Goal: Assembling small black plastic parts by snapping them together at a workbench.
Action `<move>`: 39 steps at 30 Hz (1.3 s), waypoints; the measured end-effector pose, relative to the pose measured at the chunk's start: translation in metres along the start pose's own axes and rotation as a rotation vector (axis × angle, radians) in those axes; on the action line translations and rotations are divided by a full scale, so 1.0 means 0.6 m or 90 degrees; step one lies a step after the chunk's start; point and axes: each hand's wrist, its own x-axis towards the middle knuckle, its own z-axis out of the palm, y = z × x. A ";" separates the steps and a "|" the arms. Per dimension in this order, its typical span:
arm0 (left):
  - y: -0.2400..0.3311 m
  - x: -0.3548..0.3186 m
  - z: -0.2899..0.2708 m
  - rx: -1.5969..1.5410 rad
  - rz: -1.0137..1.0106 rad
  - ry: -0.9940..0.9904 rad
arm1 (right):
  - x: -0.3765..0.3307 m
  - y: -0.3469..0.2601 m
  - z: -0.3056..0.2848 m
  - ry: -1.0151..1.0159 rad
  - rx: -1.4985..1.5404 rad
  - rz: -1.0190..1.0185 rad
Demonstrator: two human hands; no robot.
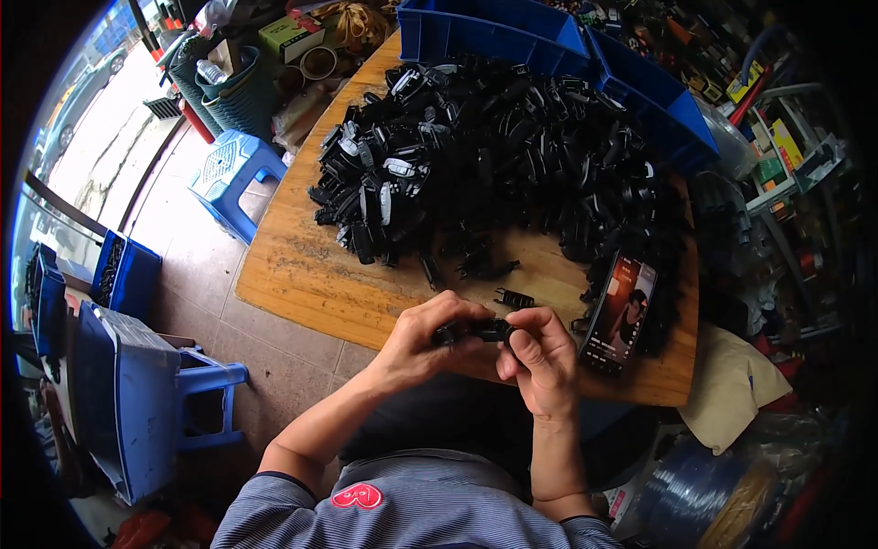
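Just above the table's near edge, my left hand (422, 335) is closed around a small black plastic part (490, 330). My right hand (541, 352) pinches the right end of that same part between thumb and fingers. The part's exact shape is mostly hidden by my fingers. Beyond my hands, a loose black plastic piece (515, 298) lies on the wooden table (302, 274). A large heap of similar black plastic parts (494, 156) covers the far half of the tabletop, with some lighter, shiny pieces at its left side.
A phone (622, 313) with a lit screen leans on black parts at the right. Blue bins (494, 35) stand at the far edge. Left of the table are a blue stool (233, 178) and a large blue crate (137, 393). A pale bag (732, 389) sits by the right corner.
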 end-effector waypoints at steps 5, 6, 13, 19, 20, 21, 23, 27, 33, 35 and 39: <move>0.002 -0.010 0.001 -0.007 0.030 0.000 | -0.005 0.010 -0.011 -0.051 0.146 0.181; 0.003 -0.012 0.000 0.003 0.043 -0.003 | -0.007 0.016 -0.015 -0.063 0.182 0.203; 0.031 -0.007 0.004 -0.096 -0.069 -0.005 | -0.013 0.013 0.009 0.018 -0.087 -0.007; 0.041 -0.020 0.016 -0.235 -0.184 -0.002 | 0.023 0.013 0.023 0.023 -0.498 -0.234; 0.034 -0.024 0.003 -0.215 -0.230 0.016 | 0.031 0.006 0.019 -0.013 -0.546 -0.234; 0.029 -0.024 -0.007 -0.193 -0.275 0.035 | 0.042 -0.002 0.014 -0.051 -0.592 -0.233; 0.040 -0.013 -0.029 -0.443 -0.277 0.135 | 0.082 -0.001 0.003 0.068 -0.939 -0.437; 0.014 0.020 -0.077 -0.324 -0.150 0.179 | 0.097 -0.002 0.001 -0.003 -0.989 -0.341; -0.012 0.050 -0.065 0.317 -0.071 0.065 | 0.096 0.011 -0.007 0.024 -0.889 -0.433; -0.020 0.046 -0.052 0.526 -0.001 0.058 | 0.088 0.001 -0.005 0.067 -0.843 -0.389; -0.008 0.040 -0.045 0.536 -0.027 0.051 | 0.075 0.000 -0.008 0.094 -0.671 -0.277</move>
